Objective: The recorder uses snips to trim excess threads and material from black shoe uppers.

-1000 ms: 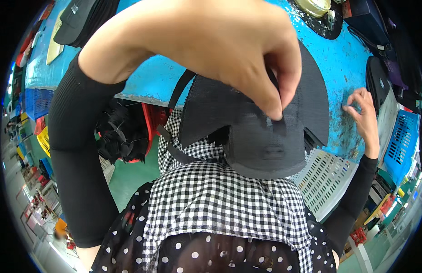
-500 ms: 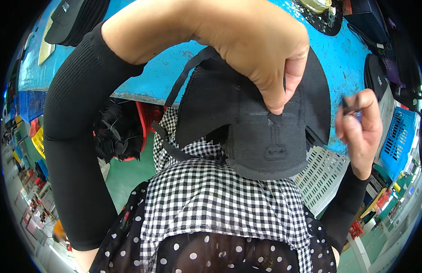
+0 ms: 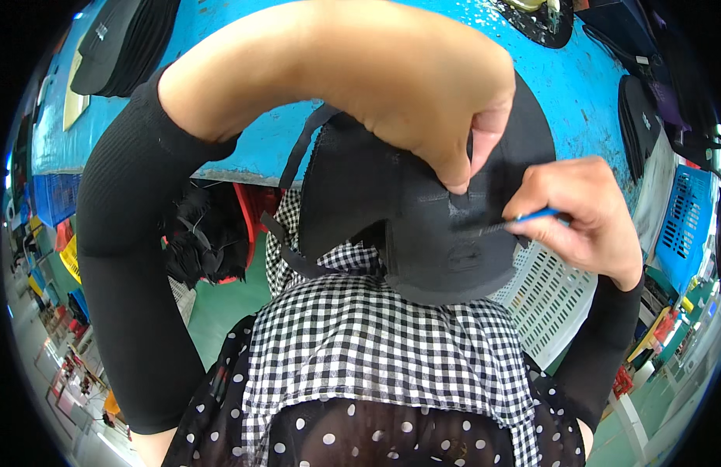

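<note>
black fabric forms the workpiece: a broad, sewn fabric piece (image 3: 454, 272) with a rounded lower flap, lying over the front edge of the work table and the wearer's lap. it is in about the same position as in the earlier views.

left hand (image 3: 430, 101): arched over the fabric piece from above. thumb and index fingertip are pressed together, pinching a small part of the fabric near the middle of the flap; the hand hides how much is gripped. this hold is essentially unchanged.

right hand (image 3: 582, 214): the principal change. a second ago it is at the table surface, well apart from the fabric piece; half a second ago it is raised at the right, holding something dark and blurred. it is now over the right edge of the flap, fingers closed around a slim blue-handled tool (image 3: 541, 214). the tool points left, its thin dark end just below the left fingertips. contact with the fabric cannot be confirmed. effect: both hands now meet at the same area, left holding, right presenting the tool.

surroundings: checked apron (image 3: 337, 335) beneath the flap; white perforated basket (image 3: 559, 300) below the right hand; blue table (image 3: 594, 109) behind; black scraps (image 3: 205, 237) in a red bin (image 3: 250, 210) at left.
</note>
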The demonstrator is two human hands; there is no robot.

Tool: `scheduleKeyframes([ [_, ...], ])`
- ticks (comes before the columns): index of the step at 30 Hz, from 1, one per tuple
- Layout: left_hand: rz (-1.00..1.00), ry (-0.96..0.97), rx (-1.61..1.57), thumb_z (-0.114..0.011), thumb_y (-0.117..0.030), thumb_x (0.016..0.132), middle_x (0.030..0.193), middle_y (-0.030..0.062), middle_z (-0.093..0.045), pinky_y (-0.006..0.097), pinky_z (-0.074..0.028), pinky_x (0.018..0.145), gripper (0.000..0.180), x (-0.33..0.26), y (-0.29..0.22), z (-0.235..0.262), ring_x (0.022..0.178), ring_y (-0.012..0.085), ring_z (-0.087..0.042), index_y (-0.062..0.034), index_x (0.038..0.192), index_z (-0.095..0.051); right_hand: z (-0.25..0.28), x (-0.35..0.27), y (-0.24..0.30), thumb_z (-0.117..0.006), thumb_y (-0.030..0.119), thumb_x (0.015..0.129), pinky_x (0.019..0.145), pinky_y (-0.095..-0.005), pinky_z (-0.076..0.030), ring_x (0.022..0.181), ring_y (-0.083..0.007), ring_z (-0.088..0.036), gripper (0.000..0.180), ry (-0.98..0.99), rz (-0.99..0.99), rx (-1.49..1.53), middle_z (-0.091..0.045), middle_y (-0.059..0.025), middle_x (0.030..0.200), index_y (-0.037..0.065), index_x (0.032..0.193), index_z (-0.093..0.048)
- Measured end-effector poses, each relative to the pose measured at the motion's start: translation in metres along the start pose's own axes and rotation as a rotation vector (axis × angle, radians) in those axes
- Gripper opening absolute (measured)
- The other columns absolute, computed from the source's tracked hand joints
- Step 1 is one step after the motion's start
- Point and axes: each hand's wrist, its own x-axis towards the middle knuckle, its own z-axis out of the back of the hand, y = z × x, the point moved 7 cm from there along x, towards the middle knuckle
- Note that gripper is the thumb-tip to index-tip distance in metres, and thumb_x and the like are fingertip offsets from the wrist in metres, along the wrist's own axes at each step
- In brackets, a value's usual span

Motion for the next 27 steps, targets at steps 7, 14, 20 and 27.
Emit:
scheduleKeyframes([
  [7,-0.102,-0.092,0.103,-0.066,-0.016,0.079,0.088,0.0117,-0.065,0.031,-0.048,0.071,0.016,0.0,-0.01,0.013,0.082,0.024,-0.062,0.0001,0.083,-0.067,0.01,-0.002,-0.001,-0.072,0.005,0.078,0.054,-0.0296,-0.041,0.061,-0.0192,-0.059,0.011,-0.151,-0.014,-0.056,-0.063,-0.0063,0.072,0.002,0.081,-0.062],
  [14,0.216,-0.15,0.44,-0.067,-0.021,0.081,0.076,0.0119,-0.064,0.034,-0.048,0.066,0.022,-0.006,-0.014,-0.006,0.073,0.0255,-0.062,-0.0006,0.087,-0.067,0.001,0.003,0.01,-0.072,0.006,0.077,0.056,-0.0317,-0.046,0.063,-0.0257,-0.061,0.014,-0.094,0.064,-0.212,-0.06,-0.0087,0.073,0.002,0.084,-0.061],
  [20,0.92,0.15,0.208,-0.06,-0.018,0.082,0.074,0.0109,-0.066,0.033,-0.048,0.063,0.021,0.011,0.016,0.011,0.069,0.0212,-0.062,0.0006,0.088,-0.067,0.006,0.005,0.011,-0.069,0.0,0.073,0.056,-0.0329,-0.045,0.065,-0.0282,-0.061,0.014,-0.131,0.062,-0.358,-0.06,-0.0105,0.074,0.001,0.084,-0.06],
  [27,0.494,0.055,0.266,-0.057,-0.017,0.082,0.073,0.0099,-0.066,0.032,-0.047,0.062,0.02,0.0,0.004,0.01,0.066,0.0184,-0.061,0.0009,0.086,-0.066,0.0,0.008,0.012,-0.068,0.001,0.073,0.056,-0.0343,-0.046,0.067,-0.0287,-0.062,0.013,0.013,0.07,-0.258,-0.06,-0.0095,0.076,0.002,0.083,-0.06],
])
